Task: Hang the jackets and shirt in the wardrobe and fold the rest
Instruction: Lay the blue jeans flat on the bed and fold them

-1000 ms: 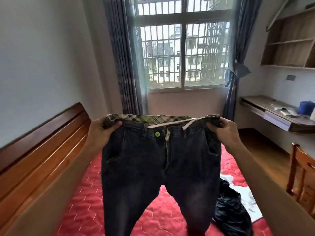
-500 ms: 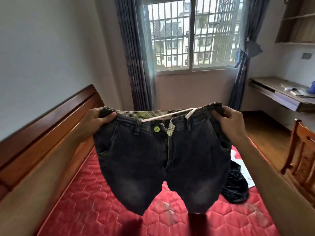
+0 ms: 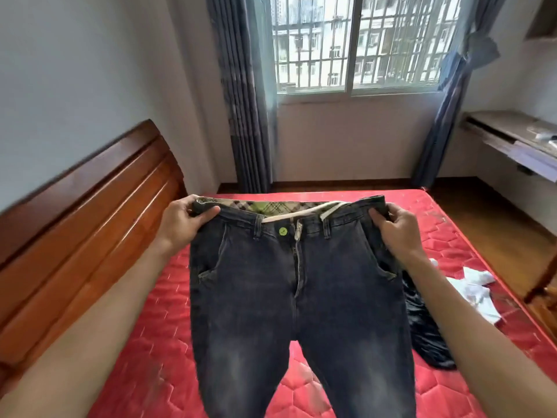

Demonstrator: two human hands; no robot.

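Dark washed jeans (image 3: 298, 297) with a green button and plaid waistband lining are stretched out front-side up over the red mattress (image 3: 437, 224). My left hand (image 3: 184, 224) grips the left end of the waistband and my right hand (image 3: 394, 227) grips the right end. Both legs run down out of the bottom of the view. A black shiny garment (image 3: 428, 330) lies crumpled on the mattress just right of the jeans, partly hidden by my right forearm. A white garment (image 3: 479, 291) lies near the bed's right edge.
A wooden headboard (image 3: 84, 212) runs along the left. Beyond the bed are grey curtains (image 3: 241, 95) and a barred window (image 3: 355, 43). A wall desk (image 3: 512, 137) is at the right, with a wooden chair (image 3: 542, 285) by the bed's right edge.
The jeans have come down from chest height toward the mattress, still held by both ends of the waistband. My view has tilted downward, showing more of the bed.
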